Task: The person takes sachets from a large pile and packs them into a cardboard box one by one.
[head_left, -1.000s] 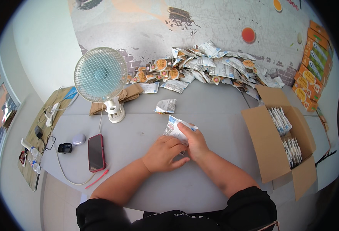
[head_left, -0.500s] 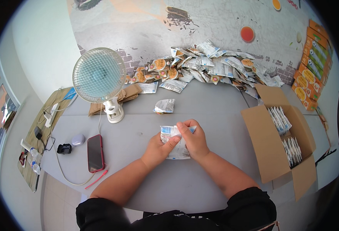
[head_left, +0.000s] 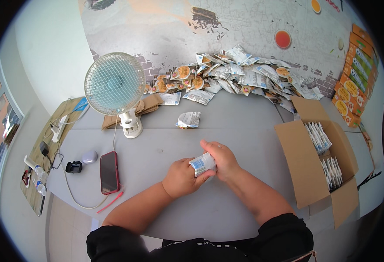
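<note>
A white and blue packet (head_left: 203, 164) is squeezed between my two hands above the grey table, and much of it is covered by them. My left hand (head_left: 183, 178) is closed round its left and lower side, the thumb along the bottom. Against the right end presses my right hand (head_left: 221, 160), its fingers hidden behind the packet. A single silvery packet (head_left: 188, 119) lies just beyond my hands. On the right stands an open cardboard box (head_left: 297, 163) with two rows of upright packets (head_left: 331, 172) inside.
A heap of packets (head_left: 244, 74) lies along the wall. To the left are a clip fan (head_left: 115, 83), folded brown paper (head_left: 150, 105), a phone (head_left: 109, 172) with a cable, a purple case (head_left: 89, 157) and a black holder (head_left: 73, 167). Orange cartons (head_left: 353, 87) are stacked far right.
The packet was held flatter and hung below my hands; now it is tilted and bunched between them. My left hand has turned and moved lower, and my right palm presses its side.
</note>
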Demonstrator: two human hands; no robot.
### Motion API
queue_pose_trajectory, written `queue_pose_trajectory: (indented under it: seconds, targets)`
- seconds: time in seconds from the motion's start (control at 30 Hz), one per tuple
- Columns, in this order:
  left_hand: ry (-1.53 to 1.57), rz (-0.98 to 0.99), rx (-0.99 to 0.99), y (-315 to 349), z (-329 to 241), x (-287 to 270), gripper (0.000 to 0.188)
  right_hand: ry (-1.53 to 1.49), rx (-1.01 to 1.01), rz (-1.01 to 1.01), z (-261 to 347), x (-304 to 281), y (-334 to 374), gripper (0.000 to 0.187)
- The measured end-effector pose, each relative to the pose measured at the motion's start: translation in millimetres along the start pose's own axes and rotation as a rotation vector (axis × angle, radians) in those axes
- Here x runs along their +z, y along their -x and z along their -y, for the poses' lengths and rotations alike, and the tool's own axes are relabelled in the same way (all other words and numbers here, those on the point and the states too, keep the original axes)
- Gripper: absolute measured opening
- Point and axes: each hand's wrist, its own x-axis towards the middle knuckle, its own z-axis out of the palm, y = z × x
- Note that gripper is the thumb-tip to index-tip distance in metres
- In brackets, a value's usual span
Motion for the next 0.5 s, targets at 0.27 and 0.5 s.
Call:
queue_pose_trajectory:
  seconds: [0.27,0.5]
  targets:
    - [-0.109,0.017,0.076,-0.7,-5.5,-3.6,0.034,0.024,0.071,-0.003,-1.2,-13.2,-9.4,0.048]
    - [0.557,-0.173,-0.416,-2.3,11.3,6.6,0.042,0.056,-0.153,-0.05,-32.3,-12.6,-25.4,0.066]
